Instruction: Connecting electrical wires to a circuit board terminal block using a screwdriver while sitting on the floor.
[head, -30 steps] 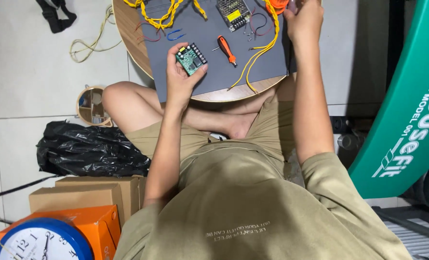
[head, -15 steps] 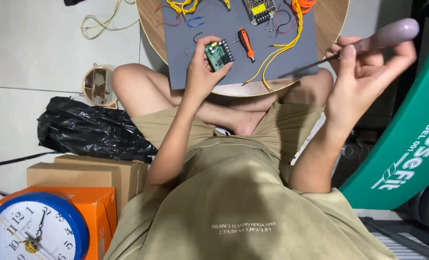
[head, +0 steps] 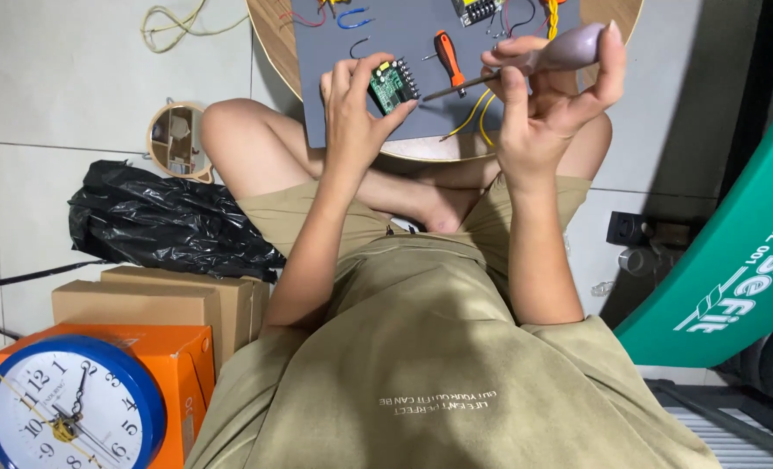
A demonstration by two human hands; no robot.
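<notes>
From the head camera, the left hand (head: 356, 108) pinches a small green circuit board (head: 393, 84) in closed fingers, above the grey mat (head: 334, 52) on the round worktop (head: 269, 26). The right hand (head: 543, 113), which swung out wide half a second ago, has come back in, fingers wrapped around a grey-handled screwdriver (head: 525, 65) whose tip now nearly touches the board. An orange screwdriver (head: 447, 56) lies unmoved on the mat.

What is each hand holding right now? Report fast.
Left hand: closed on the small green circuit board.
Right hand: closed on the purple-handled screwdriver.
</notes>
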